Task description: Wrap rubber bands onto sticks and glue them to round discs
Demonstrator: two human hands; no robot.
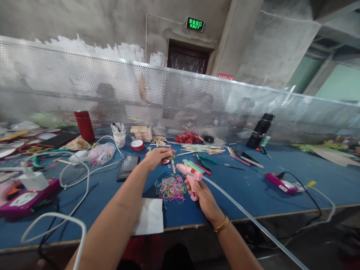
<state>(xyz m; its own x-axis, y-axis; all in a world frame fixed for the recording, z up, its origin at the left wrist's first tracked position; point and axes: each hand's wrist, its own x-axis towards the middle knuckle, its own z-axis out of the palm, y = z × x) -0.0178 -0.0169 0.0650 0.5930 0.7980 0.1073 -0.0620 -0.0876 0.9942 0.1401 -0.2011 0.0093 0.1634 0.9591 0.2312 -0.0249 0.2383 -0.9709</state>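
Note:
Pinched between the fingers of my left hand [159, 157] is a thin wooden craft stick [172, 165], its upper part coloured red and green. My right hand [204, 198] grips a pink hot glue gun [191, 175], its nozzle pointing left close to the stick. From the back of the gun a long translucent glue stick [247, 215] runs down to the right. Under both hands lies a loose pile of multicoloured rubber bands [171, 187]. A white paper sheet [150, 216] rests by the table's front edge, partly behind my left forearm.
Pliers [206, 159] and markers [194, 167] lie behind the glue gun. A phone [128, 168], a cup of pens [119, 137] and a red flask [84, 125] stand left. White cables [87, 168] loop at left; a purple power strip [281, 183] sits right. A perforated metal screen [185, 101] closes the back.

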